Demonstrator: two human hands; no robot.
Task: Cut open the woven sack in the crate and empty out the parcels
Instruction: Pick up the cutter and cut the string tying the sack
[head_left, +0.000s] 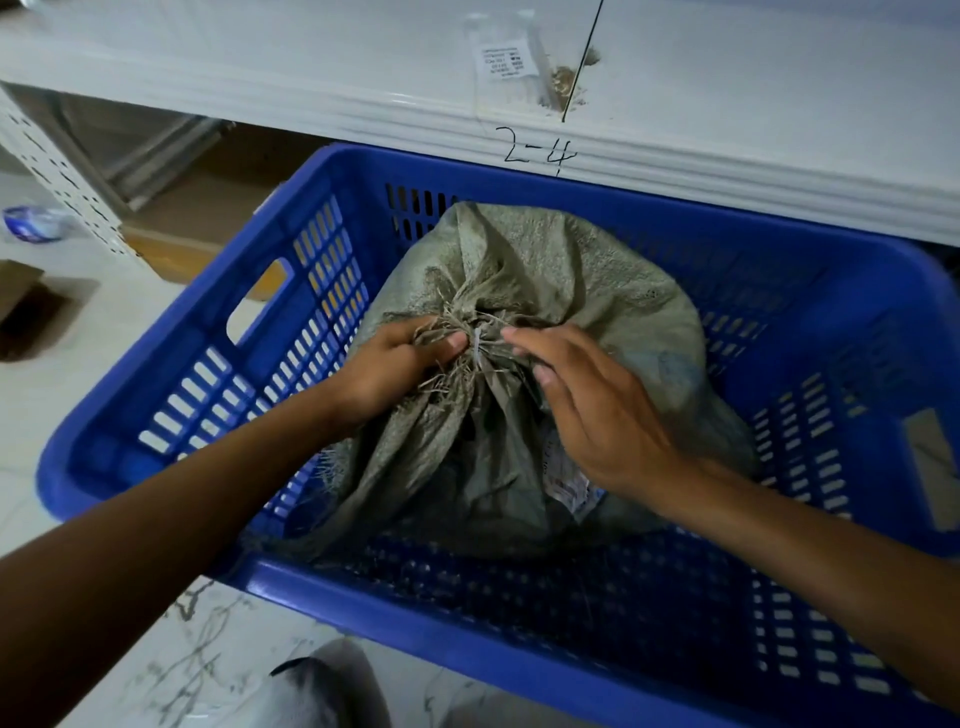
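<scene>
Gripping sack neck w/ left hand, right hand fingertips beside tie

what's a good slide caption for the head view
Left hand grips the tied neck of a woven sack in a blue crate; right hand reaches for the tie.

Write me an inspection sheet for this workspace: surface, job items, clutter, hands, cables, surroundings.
Surface: pale marbled floor; blue slotted crate sits on it.
Job's things: grey-green woven sack inside the crate, neck bunched and closed by a white tie; not cut yet. A printed label shows at a fold. No cutting tool seen.
Clutter: cardboard box and a blue-white wrapper on the floor at left.
Grips: left hand closed on the frayed neck; right hand open, fingertips at the tie.
Cables: thin dark cord over the shelf.
Surroundings: white shelf marked "2-4", holding a clear labelled bag.
</scene>
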